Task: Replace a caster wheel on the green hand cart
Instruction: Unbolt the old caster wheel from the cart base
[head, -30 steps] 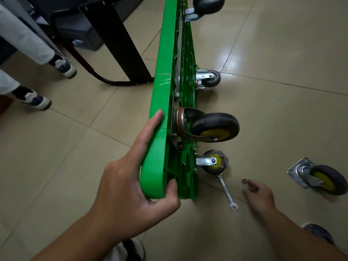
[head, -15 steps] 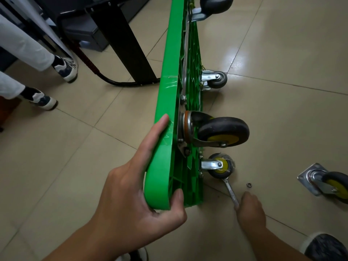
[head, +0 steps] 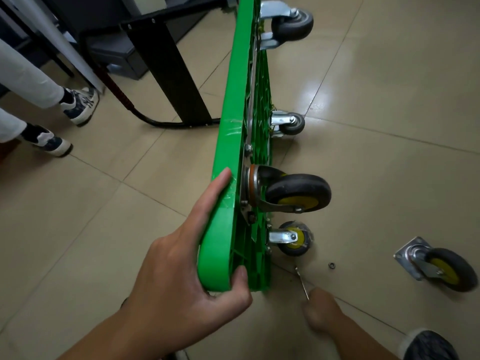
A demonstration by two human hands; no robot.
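The green hand cart stands on its long edge on the tiled floor, underside facing right. My left hand grips its near corner, thumb on the underside. A black caster with a yellow hub sits bolted near that corner, with a smaller yellow-hubbed caster below it. Two grey casters are mounted farther along. My right hand holds a thin metal wrench low by the floor. A loose caster with a mounting plate lies on the floor at right. A small nut lies between it and the cart.
Another person's legs and sneakers stand at left. A black metal stand with a curved base tube sits behind the cart. My shoe is at the bottom right.
My right hand moved from near the nut to the wrench and took hold of it, lifting its shaft off the floor. My left hand kept its grip on the cart.
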